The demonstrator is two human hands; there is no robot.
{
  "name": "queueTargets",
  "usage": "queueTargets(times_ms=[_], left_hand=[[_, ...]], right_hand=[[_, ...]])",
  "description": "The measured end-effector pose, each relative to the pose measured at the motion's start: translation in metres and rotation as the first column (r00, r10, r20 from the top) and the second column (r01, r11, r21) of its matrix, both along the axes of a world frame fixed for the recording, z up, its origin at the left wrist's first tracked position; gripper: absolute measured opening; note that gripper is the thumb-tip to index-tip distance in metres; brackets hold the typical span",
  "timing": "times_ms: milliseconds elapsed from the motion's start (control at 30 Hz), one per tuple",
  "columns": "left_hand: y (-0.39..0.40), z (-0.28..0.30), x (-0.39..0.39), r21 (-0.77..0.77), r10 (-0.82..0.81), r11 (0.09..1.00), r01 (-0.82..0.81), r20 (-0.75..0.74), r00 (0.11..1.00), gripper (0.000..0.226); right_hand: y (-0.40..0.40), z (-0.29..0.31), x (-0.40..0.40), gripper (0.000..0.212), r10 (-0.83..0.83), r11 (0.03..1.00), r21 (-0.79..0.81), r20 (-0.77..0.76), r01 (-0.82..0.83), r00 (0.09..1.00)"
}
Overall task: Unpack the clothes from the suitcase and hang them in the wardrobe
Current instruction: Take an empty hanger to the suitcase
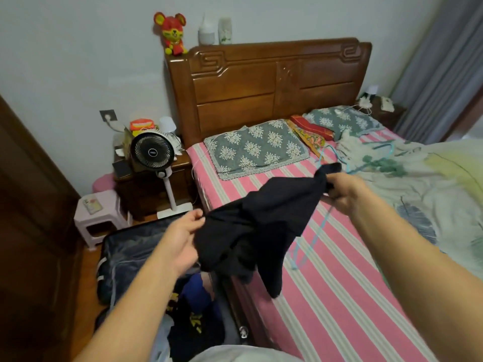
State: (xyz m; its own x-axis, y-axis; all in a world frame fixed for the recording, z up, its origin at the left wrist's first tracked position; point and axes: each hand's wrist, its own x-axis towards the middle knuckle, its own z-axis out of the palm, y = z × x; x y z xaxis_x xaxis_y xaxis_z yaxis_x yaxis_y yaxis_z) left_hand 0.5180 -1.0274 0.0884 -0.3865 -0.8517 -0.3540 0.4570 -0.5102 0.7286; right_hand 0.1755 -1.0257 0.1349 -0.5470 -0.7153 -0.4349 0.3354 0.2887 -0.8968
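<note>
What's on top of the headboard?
On the headboard ledge: a red plush mouse at its left end, then two white bottles. Nothing covers them; the ledge's rear edge isn't visible.

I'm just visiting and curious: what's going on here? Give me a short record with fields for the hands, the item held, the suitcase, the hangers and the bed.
left hand: left hand grips one end of the black garment
right hand: right hand grips the other end, together with a thin light-blue hanger
item held: black garment, bunched, held up over the bed edge
suitcase: suitcase open on the floor beside the bed, clothes still inside
hangers: light-blue hangers on the sheet
bed: striped pink sheet, two floral pillows
</note>
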Motion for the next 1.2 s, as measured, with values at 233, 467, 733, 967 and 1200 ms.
queueTargets(times_ms=[233,467,733,967,1200], left_hand=[[-0.035,0.050,-0.065,-0.062,-0.338,0.900,0.431,0.525,0.781,0.021],[-0.044,0.042,-0.100,0.148,-0.403,0.912,0.384,0.501,0.766,0.027],[-0.040,0.051,-0.062,0.178,-0.314,0.949,0.261,0.449,0.836,0.021],[-0.024,0.074,-0.031,0.230,-0.082,0.973,0.035,0.202,0.976,0.027],[0.001,0.066,-0.013,-0.148,-0.049,0.986,0.075,0.174,0.984,0.028]], right_hand=[[0.070,-0.033,-0.020,0.027,0.192,0.978,0.138,-0.319,-0.155,0.928],[0.096,-0.081,0.100,0.031,0.432,0.887,-0.126,-0.108,-0.444,0.895],[0.055,-0.068,0.160,0.040,0.434,0.866,-0.060,-0.402,-0.496,0.806],[0.041,-0.052,0.182,0.025,0.427,0.869,0.009,-0.517,-0.495,0.742],[0.026,-0.036,0.169,0.022,0.236,0.940,-0.110,-0.472,-0.323,0.849]])
